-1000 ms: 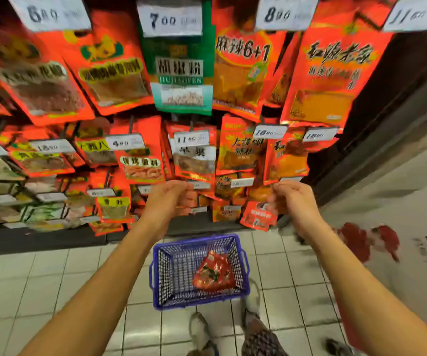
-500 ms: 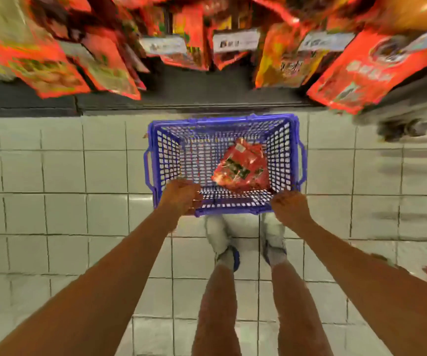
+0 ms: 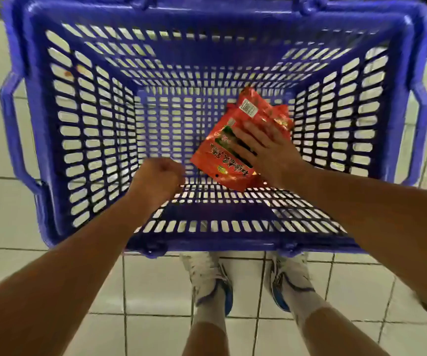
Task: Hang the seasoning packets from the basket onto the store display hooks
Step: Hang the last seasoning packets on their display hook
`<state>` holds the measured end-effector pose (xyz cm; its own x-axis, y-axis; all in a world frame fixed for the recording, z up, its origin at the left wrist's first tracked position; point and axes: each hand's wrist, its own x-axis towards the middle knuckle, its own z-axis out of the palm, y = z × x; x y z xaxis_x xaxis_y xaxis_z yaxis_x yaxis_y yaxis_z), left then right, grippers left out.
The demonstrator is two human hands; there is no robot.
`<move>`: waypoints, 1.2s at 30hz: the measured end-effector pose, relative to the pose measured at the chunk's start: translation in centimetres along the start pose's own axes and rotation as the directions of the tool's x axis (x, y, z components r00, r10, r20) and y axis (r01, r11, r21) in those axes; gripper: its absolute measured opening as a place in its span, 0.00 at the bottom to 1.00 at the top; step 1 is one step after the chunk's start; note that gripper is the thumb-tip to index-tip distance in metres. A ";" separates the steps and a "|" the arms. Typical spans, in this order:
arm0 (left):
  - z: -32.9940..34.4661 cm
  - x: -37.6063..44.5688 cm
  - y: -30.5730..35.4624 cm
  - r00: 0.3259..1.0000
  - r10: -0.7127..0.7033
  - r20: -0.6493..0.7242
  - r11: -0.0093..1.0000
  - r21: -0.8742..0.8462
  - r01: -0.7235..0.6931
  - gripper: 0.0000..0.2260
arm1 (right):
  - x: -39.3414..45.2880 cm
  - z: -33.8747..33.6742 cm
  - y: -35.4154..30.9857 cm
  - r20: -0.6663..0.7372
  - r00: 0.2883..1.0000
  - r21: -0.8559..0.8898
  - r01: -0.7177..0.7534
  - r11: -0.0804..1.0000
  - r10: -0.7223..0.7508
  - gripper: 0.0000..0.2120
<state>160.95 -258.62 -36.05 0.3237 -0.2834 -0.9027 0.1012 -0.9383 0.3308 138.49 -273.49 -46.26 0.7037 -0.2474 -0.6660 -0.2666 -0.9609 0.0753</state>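
Note:
The blue plastic basket (image 3: 84,140) fills the head view from close above. Red seasoning packets (image 3: 220,160) lie in a small stack at its bottom right, and one corner with a barcode (image 3: 248,106) sticks out at the far side. My right hand (image 3: 266,147) lies on top of the stack with its fingers stretched across the uppermost packet. I cannot see whether the thumb hooks under the edge. My left hand (image 3: 156,178) hovers inside the basket left of the packets, curled into a fist with nothing in it. No display hooks are in view.
The basket stands on a white tiled floor (image 3: 156,291). My two feet in white shoes (image 3: 212,281) are right behind its near rim. Its handles (image 3: 9,129) hang folded down at the left and right sides.
The view dropped from the display to the basket and closed in. Both hands went down from the hooks into the basket, and the right one now lies on the red packets.

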 end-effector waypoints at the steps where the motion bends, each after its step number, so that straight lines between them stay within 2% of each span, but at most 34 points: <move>1: 0.2 1.2 -0.9 0.999 0.031 -0.017 0.999 -0.029 -0.031 0.12 | 0.8 0.7 -0.1 0.023 0.999 -0.050 0.048 0.998 -0.046 0.44; 3: 0.1 2.3 -2.0 1.000 0.024 -0.006 0.997 -0.075 -0.024 0.11 | 1.7 1.4 -0.1 0.067 0.995 -0.035 0.082 0.996 -0.080 0.48; 6: -0.7 3.0 -2.8 0.999 -0.031 -0.010 0.992 -0.124 0.030 0.12 | 1.6 0.7 0.3 -0.059 0.992 0.106 0.118 0.987 -0.113 0.40; 7: -1.0 3.0 -3.1 0.999 -0.038 -0.033 0.990 -0.140 0.033 0.12 | 1.4 -0.3 0.4 -0.146 0.984 0.210 0.127 0.969 -0.097 0.35; 8: -1.3 2.9 -3.3 0.997 -0.042 -0.067 0.991 -0.129 0.034 0.12 | 1.2 -1.4 0.6 -0.199 0.979 0.399 0.112 0.910 -0.034 0.30; 9: -1.6 3.0 -3.4 0.994 -0.029 -0.109 0.993 -0.115 0.016 0.11 | 1.0 -3.0 0.9 -0.209 0.977 0.619 0.090 0.780 0.053 0.26; 10: -1.8 2.8 -3.2 0.991 -0.008 -0.135 0.992 -0.124 -0.009 0.11 | 0.7 -5.0 1.1 -0.154 0.980 0.814 0.053 0.578 0.127 0.23; 11: -1.9 2.6 -2.9 0.991 0.037 -0.128 0.986 -0.157 -0.057 0.15 | 0.5 -7.0 1.3 -0.057 0.985 0.951 0.004 0.308 0.163 0.20; 12: -2.1 2.3 -2.4 0.989 0.119 -0.087 0.976 -0.175 -0.133 0.19 | 0.4 -8.9 1.5 0.043 0.988 0.999 -0.044 0.005 0.148 0.17; 13: -2.3 2.0 -1.7 0.977 0.211 -0.032 0.962 -0.169 -0.214 0.24 | 0.3 -10.4 1.8 0.108 0.988 0.960 -0.075 -0.270 0.109 0.15; 14: -2.2 1.8 -1.0 0.960 0.278 0.033 0.950 -0.160 -0.269 0.27 | 0.2 -11.4 2.0 0.151 0.986 0.885 -0.105 -0.454 0.067 0.13; 15: -2.1 1.6 -0.4 0.943 0.321 0.091 0.937 -0.178 -0.302 0.28 | 0.2 -12.2 2.2 0.174 0.985 0.810 -0.132 -0.571 0.019 0.12; 16: -2.0 1.5 0.2 0.934 0.334 0.129 0.928 -0.216 -0.303 0.28 | 0.2 -12.8 2.1 0.185 0.982 0.750 -0.167 -0.640 -0.040 0.11; 18: -1.6 1.4 0.9 0.952 0.278 0.125 0.923 -0.309 -0.229 0.20 | 0.4 -12.9 1.7 0.188 0.972 0.697 -0.231 -0.679 -0.137 0.08; 19: -1.5 1.4 1.1 0.966 0.244 0.086 0.920 -0.335 -0.203 0.14 | 0.6 -12.5 1.5 0.201 0.971 0.722 -0.236 -0.650 -0.129 0.07; 20: -1.3 1.6 1.2 0.976 0.213 0.036 0.927 -0.323 -0.190 0.10 | 0.9 -11.9 1.4 0.226 0.972 0.793 -0.225 -0.566 -0.070 0.06; 21: -1.2 1.7 1.1 0.982 0.190 -0.012 0.937 -0.297 -0.185 0.08 | 1.1 -10.9 1.5 0.238 0.971 0.894 -0.208 -0.398 0.028 0.05; 22: -1.1 1.9 0.8 0.982 0.182 -0.053 0.944 -0.268 -0.190 0.08 | 1.2 -9.7 1.9 0.207 0.970 0.975 -0.194 -0.110 0.126 0.06; 23: -1.2 2.2 0.4 0.979 0.188 -0.080 0.948 -0.245 -0.202 0.08 | 1.2 -8.3 2.4 0.145 0.976 0.935 -0.190 0.299 0.163 0.11; 24: -1.4 2.4 0.0 0.977 0.197 -0.087 0.951 -0.225 -0.212 0.08 | 1.2 -6.7 2.8 0.081 0.989 0.702 -0.144 0.697 0.122 0.20; 25: -1.7 2.7 -0.5 0.977 0.199 -0.083 0.955 -0.209 -0.212 0.08 | 0.8 -5.0 3.1 0.037 0.999 0.396 -0.029 0.918 0.016 0.31; 26: -2.0 3.0 -0.9 0.978 0.196 -0.077 0.957 -0.203 -0.207 0.08 | 0.5 -3.3 3.2 0.043 0.992 0.138 0.115 0.984 -0.122 0.41; 27: -2.3 3.4 -1.2 0.979 0.189 -0.074 0.956 -0.216 -0.200 0.08 | 0.4 -2.0 3.3 0.087 0.968 -0.057 0.243 0.968 -0.237 0.47; 29: -2.8 4.1 -1.7 0.983 0.165 -0.079 0.951 -0.250 -0.180 0.08 | 1.1 0.1 3.6 0.163 0.929 -0.239 0.364 0.900 -0.332 0.52; 31: -3.0 4.8 -1.8 0.985 0.157 -0.077 0.951 -0.255 -0.172 0.08 | 2.4 1.1 4.5 0.167 0.926 -0.237 0.370 0.898 -0.338 0.54; 33: -3.0 5.2 -2.0 0.984 0.157 -0.085 0.951 -0.257 -0.174 0.08 | 3.2 1.5 5.2 0.118 0.924 -0.201 0.381 0.902 -0.364 0.52; 36: -2.8 4.7 -2.3 0.985 0.139 -0.099 0.942 -0.294 -0.163 0.08 | 3.4 1.4 5.7 0.035 0.915 -0.213 0.400 0.891 -0.403 0.35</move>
<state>164.87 -257.19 -40.31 0.4261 -0.3903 -0.8162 0.3192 -0.7793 0.5393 138.46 -279.67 -49.11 0.7279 0.1649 -0.6656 0.1843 -0.9820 -0.0417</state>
